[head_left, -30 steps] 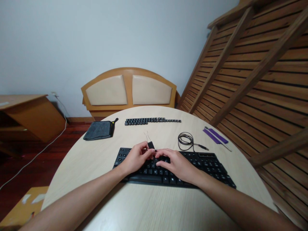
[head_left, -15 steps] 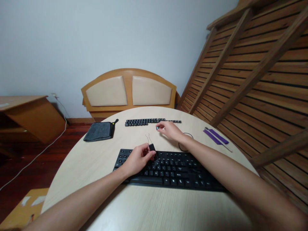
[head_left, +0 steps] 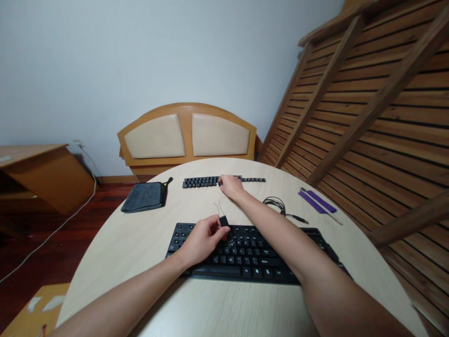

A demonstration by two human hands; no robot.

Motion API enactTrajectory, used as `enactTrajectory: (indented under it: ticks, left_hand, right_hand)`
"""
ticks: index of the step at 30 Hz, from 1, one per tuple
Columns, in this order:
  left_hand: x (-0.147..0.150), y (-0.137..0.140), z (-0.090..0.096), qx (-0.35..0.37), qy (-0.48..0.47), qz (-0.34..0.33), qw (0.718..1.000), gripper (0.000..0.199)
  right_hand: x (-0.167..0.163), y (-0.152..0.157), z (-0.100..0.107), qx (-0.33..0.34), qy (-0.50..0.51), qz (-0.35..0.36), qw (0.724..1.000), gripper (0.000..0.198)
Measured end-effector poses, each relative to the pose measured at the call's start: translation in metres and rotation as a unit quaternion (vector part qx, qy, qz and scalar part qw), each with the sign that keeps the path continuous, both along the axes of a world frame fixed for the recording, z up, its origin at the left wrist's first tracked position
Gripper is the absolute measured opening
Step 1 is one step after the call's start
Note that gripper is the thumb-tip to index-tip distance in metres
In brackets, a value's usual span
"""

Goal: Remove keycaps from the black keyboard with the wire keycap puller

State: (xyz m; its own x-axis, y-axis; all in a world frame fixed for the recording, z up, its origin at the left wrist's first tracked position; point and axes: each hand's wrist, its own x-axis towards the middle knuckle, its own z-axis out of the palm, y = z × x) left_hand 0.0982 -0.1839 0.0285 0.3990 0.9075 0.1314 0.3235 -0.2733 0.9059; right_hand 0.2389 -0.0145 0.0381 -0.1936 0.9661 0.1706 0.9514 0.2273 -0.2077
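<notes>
My left hand (head_left: 202,238) is closed around a keycap puller (head_left: 223,221), a small black block with thin wire prongs pointing away from me. It hovers over the left half of a black keyboard (head_left: 224,271), where several sockets at the upper left show no caps. Farther out, my right hand (head_left: 232,186) pinches a black keycap (head_left: 220,183) down at the near edge of the rows of loose keycaps (head_left: 199,181). The fingers partly cover that cap and some of the rows behind it.
A dark grey cloth pouch (head_left: 144,196) lies at the left of the round table (head_left: 115,252). To the right are a coiled black USB cable (head_left: 275,202) and purple strips (head_left: 317,200) with a thin brush-like tool. A slatted wooden panel leans beyond the right edge.
My right hand has moved left and away from me, carrying the keycap to the loose rows. The cable has come into fuller view. My left hand keeps its hold on the puller.
</notes>
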Motion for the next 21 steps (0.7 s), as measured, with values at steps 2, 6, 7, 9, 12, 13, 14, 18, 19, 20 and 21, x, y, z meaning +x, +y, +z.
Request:
enactTrajectory:
  ticks: [2, 6, 7, 9, 12, 13, 14, 18, 19, 20, 21]
  left_hand:
    - [0.0, 0.0, -0.0002, 0.001, 0.003, 0.0, 1.0, 0.023]
    - [0.0003, -0.0003, -0.0001, -0.001, 0.003, 0.0, 1.0, 0.022]
    - [0.0004, -0.0003, -0.0001, -0.001, 0.003, 0.0, 1.0, 0.022]
    - [0.0005, -0.0004, -0.0002, 0.0, 0.005, 0.002, 1.0, 0.022]
    - [0.0006, -0.0004, -0.0002, 0.001, 0.008, 0.002, 1.0, 0.022]
    - [0.0005, -0.0004, -0.0002, 0.001, 0.007, 0.002, 1.0, 0.022]
    - [0.0005, -0.0003, -0.0004, 0.001, 0.006, 0.001, 1.0, 0.022]
    - [0.0003, 0.0001, -0.0013, 0.004, 0.005, 0.001, 1.0, 0.023]
    - [0.0003, 0.0002, -0.0015, 0.006, 0.006, 0.002, 1.0, 0.023]
    - [0.0003, 0.0003, -0.0017, 0.007, 0.006, 0.003, 1.0, 0.023]
    - [0.0004, 0.0003, -0.0017, 0.007, 0.007, 0.003, 1.0, 0.023]
  right_hand:
    - [-0.0018, 0.0022, -0.0021, -0.001, -0.005, -0.01, 1.0, 0.031]
    - [-0.0024, 0.0044, -0.0034, -0.002, -0.007, -0.019, 1.0, 0.031]
    - [-0.0023, 0.0045, -0.0033, -0.001, -0.007, -0.02, 1.0, 0.031]
    - [-0.0021, 0.0042, -0.0029, 0.001, -0.006, -0.019, 1.0, 0.031]
    - [-0.0021, 0.0032, -0.0028, 0.004, -0.003, -0.016, 1.0, 0.03]
    - [-0.0023, 0.0029, -0.003, 0.005, -0.002, -0.016, 1.0, 0.03]
    - [-0.0025, 0.0026, -0.0032, 0.005, 0.0, -0.017, 1.0, 0.03]
    - [-0.0039, 0.0022, -0.0041, 0.006, 0.007, -0.015, 1.0, 0.029]
    - [-0.0042, 0.0023, -0.0043, 0.007, 0.01, -0.014, 1.0, 0.029]
    - [-0.0046, 0.0025, -0.0046, 0.007, 0.012, -0.013, 1.0, 0.029]
    - [-0.0048, 0.0028, -0.0049, 0.007, 0.014, -0.011, 1.0, 0.028]
